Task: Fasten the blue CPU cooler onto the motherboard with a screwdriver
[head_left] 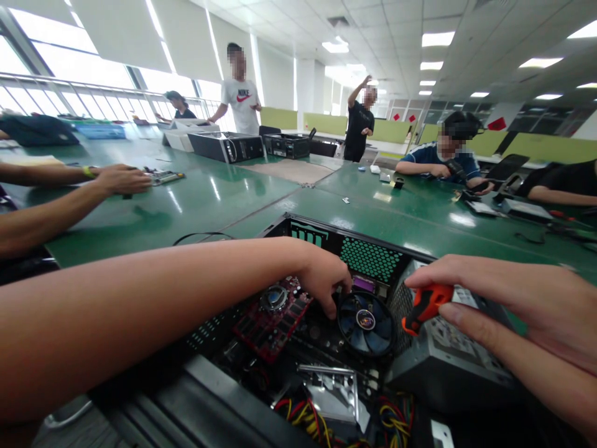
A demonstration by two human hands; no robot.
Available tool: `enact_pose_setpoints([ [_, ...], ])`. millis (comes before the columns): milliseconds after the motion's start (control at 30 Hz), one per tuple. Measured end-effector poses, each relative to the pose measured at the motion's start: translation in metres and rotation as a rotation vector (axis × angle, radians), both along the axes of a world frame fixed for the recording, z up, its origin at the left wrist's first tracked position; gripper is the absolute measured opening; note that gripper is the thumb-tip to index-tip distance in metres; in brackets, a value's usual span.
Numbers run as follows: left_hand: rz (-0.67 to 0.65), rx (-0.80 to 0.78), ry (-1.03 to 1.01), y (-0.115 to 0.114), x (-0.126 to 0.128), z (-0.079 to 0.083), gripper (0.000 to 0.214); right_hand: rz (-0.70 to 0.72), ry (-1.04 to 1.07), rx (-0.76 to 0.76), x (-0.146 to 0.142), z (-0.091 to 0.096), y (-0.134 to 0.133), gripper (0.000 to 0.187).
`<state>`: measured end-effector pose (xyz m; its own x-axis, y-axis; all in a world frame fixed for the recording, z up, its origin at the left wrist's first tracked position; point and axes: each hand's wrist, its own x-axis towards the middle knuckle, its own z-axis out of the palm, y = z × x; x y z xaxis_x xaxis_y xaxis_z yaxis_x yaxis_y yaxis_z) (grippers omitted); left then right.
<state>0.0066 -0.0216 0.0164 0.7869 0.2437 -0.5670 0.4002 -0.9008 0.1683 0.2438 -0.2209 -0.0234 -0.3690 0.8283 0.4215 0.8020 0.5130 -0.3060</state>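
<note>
Round black plastic cooling fan (pixel 366 320) lay inside an open black metal computer case (pixel 205 398), between the two hands, right beside the left; being circular, it had no long axis. Its dark blades faced upward around a pale-ringed hub badge. The right hand (pixel 536 298) grasped an orange-and-black tool handle (pixel 428 306), which slanted down-left toward the fan. The left hand (pixel 324 274) reached in, fingers bent at the fan's left edge; whether they pinched anything could not be told. Beyond stretched a glossy green tabletop (pixel 242 211).
</note>
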Motion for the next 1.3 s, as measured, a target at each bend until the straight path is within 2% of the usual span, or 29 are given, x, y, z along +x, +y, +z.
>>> enact_pose_setpoints([
  [167, 0.008, 0.007, 0.004, 0.000, 0.001, 0.001, 0.044, -0.008, 0.001, 0.008, 0.001, -0.001, -0.001, 0.033],
  [367, -0.006, -0.001, 0.010, 0.000, 0.001, 0.000, 0.048, -0.019, 0.001, 0.030, 0.001, 0.010, -0.004, 0.032],
  [533, 0.007, 0.000, 0.003, 0.000, 0.000, 0.000, 0.049, 0.012, -0.034, 0.036, -0.011, 0.032, -0.004, 0.031],
  [667, -0.033, -0.002, -0.009, 0.002, 0.001, -0.001, 0.038, 0.058, -0.106, 0.048, -0.025, 0.055, -0.001, 0.026],
  [733, -0.059, 0.006, -0.026, 0.003, 0.001, -0.004, 0.031, 0.081, -0.123, 0.059, -0.025, 0.059, 0.000, 0.027],
  [800, -0.080, 0.019, -0.046, 0.004, 0.001, -0.008, 0.021, 0.080, -0.103, 0.064, -0.019, 0.056, 0.000, 0.030],
  [900, -0.103, 0.036, -0.059, 0.007, 0.000, -0.014, 0.010, 0.013, -0.023, 0.053, -0.003, 0.041, -0.006, 0.037],
  [1067, -0.127, 0.040, -0.082, 0.010, -0.001, -0.021, 0.017, -0.003, 0.021, 0.048, 0.013, 0.020, -0.014, 0.035],
  [1200, -0.131, 0.047, -0.104, 0.010, -0.002, -0.024, 0.024, 0.010, 0.028, 0.049, 0.007, 0.017, -0.010, 0.033],
  [1300, -0.139, 0.048, -0.124, 0.010, -0.003, -0.025, 0.021, 0.017, 0.032, 0.047, 0.003, 0.017, -0.007, 0.032],
])
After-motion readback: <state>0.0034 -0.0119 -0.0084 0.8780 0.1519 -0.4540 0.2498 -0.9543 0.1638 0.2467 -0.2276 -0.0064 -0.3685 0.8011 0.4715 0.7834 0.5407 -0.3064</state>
